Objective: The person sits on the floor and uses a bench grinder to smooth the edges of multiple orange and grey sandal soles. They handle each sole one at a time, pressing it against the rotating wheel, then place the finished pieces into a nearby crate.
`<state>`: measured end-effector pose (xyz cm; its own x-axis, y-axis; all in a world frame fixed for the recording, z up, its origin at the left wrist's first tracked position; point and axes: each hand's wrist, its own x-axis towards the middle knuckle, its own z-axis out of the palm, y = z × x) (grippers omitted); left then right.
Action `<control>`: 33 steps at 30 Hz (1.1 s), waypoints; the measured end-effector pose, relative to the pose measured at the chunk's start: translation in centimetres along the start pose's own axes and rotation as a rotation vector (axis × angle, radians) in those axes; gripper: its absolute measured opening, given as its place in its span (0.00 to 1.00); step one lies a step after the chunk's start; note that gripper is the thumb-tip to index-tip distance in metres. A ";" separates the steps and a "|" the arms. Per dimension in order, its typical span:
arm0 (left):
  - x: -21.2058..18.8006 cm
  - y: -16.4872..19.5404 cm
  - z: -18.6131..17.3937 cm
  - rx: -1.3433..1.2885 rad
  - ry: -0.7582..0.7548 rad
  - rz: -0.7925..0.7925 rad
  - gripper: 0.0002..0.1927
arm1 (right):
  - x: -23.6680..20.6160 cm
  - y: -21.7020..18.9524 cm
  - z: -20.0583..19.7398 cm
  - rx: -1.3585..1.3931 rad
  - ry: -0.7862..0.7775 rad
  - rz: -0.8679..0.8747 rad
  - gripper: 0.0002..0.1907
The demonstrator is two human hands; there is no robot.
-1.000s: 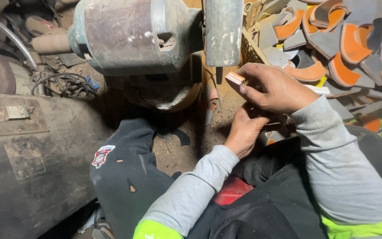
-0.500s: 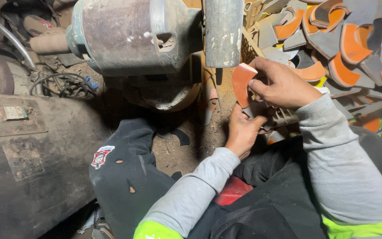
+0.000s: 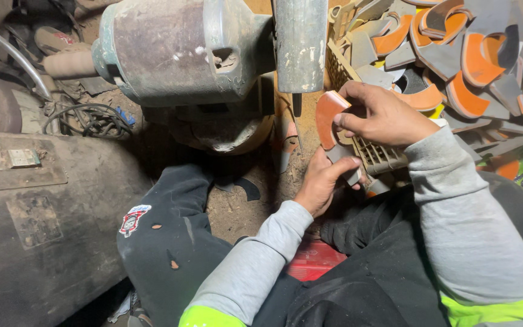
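Both hands hold one curved shoe-sole piece (image 3: 327,118), orange on one face and grey on the other. My right hand (image 3: 382,115) pinches its upper end; my left hand (image 3: 323,180) grips its lower grey end from below. The piece sits just right of a thin vertical blade (image 3: 296,118) hanging under a grey machine wheel guard (image 3: 301,42). A large dusty motor housing (image 3: 177,51) lies to the left of the guard.
A plastic crate (image 3: 378,156) at the right holds several grey and orange sole pieces (image 3: 473,60). Cables (image 3: 89,118) and a dark metal box (image 3: 25,212) lie at the left. My dark-trousered legs (image 3: 171,254) rest on dirt floor strewn with offcuts.
The sole piece has turned from edge-on to showing its orange face. It now sits a little lower and closer to the blade, with my left hand gripping its bottom end.
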<state>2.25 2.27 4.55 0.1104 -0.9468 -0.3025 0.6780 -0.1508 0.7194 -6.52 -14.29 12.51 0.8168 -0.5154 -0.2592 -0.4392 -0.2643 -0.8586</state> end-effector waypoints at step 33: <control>0.8 -3.3 -1.4 0.401 0.067 0.013 0.12 | -0.5 0.2 0.2 -0.165 -0.025 0.144 0.23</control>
<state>1.06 2.39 1.05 0.1729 -0.9308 -0.3219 0.3405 -0.2502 0.9063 -6.91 -13.95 12.34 0.7492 -0.5378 -0.3866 -0.6057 -0.3202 -0.7284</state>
